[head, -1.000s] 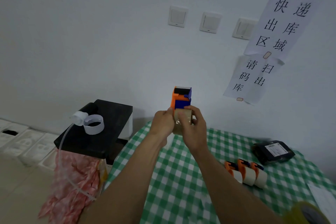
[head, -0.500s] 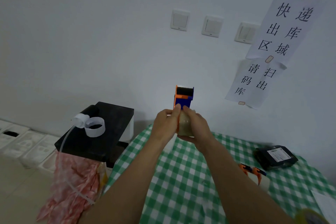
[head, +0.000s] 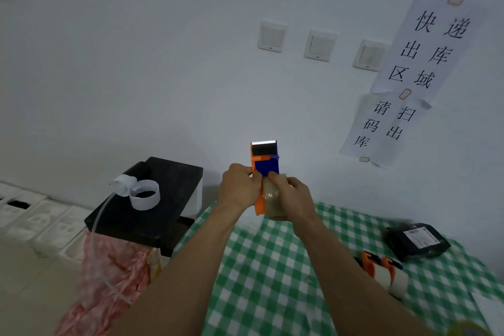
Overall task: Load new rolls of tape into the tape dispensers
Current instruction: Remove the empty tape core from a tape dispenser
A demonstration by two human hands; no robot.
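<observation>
Tape dispenser (head: 265, 165) is held upright in mid-air above the near-left part of the checked table (head: 272, 267), serrated blade end up, long axis approx. vertical; left hand (head: 240, 188) is closed on its orange left side, thumb at the seam by the blue flap; right hand (head: 293, 199) is wrapped round the tape roll (head: 271, 199) seated in the lower frame, fingertips (head: 274, 176) pinching at the roll's top edge just under the flap; whether a loose tape end is actually gripped cannot be told. Judged: roll is in, threading is in hand; the tape end must be drawn upward, along the long axis, from the roll toward the blade, and the right hand is the nearer for that, the left only steadying. Outward: further dispensers w/ rolls (head: 384, 273) lie on the table to the right, near a black parcel (head: 418, 241); another roll (head: 471, 331) is partly seen at the near-right corner; a black stand (head: 163, 199) w/ an empty white core (head: 144, 194) is to the left.
</observation>
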